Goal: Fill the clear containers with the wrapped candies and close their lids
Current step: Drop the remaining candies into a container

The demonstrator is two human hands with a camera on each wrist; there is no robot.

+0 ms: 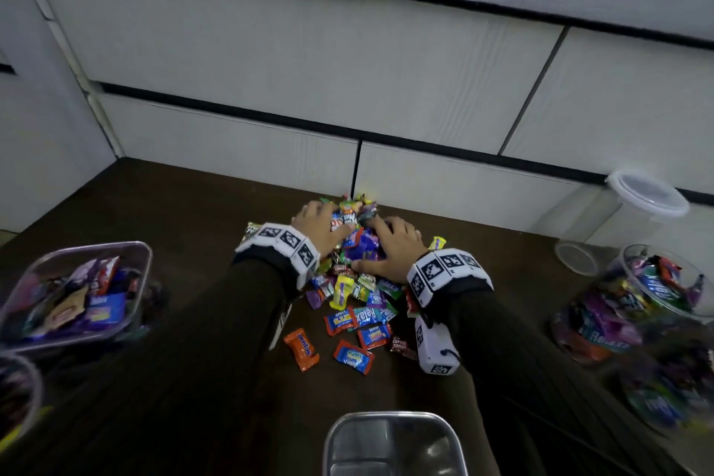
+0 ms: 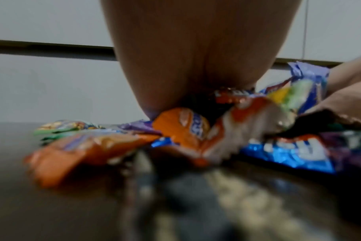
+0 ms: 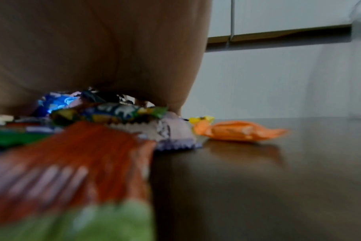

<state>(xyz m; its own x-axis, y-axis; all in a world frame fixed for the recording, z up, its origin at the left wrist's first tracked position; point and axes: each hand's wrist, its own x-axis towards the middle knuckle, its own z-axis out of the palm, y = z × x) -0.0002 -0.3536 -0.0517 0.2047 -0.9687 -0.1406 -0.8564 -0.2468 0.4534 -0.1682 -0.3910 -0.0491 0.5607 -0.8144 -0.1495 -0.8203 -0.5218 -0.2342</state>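
Two hands press down on a heap of wrapped candies (image 1: 353, 263) piled on a dark brown table (image 1: 174, 205), close to the white panelled wall (image 1: 309, 50) at its far edge. The left hand (image 1: 318, 226) lies on the far left of the heap with its fingers spread and bent over the wrappers; the right hand (image 1: 390, 249) lies just beside it on the right, fingers likewise spread and draped over the pile, thumb pointing toward the left hand. Neither hand has lifted anything clear of the table, and whether any single candy is pinched under the fingers cannot be told. Both wrists wear white bands printed with black square markers, over dark sleeves. Loose candies trail toward the viewer, among them an orange one (image 1: 302, 349) lying apart from the rest. A rectangular clear container (image 1: 143, 255) holding candies stands at the left, lid off. At the right, a round clear jar (image 1: 633, 282) full of candies sits open, and behind it an empty clear jar (image 1: 602, 220) lies on its side with its lid on. An empty rectangular container (image 1: 336, 433) sits at the near edge. The wrist views show blurred wrappers under each palm.
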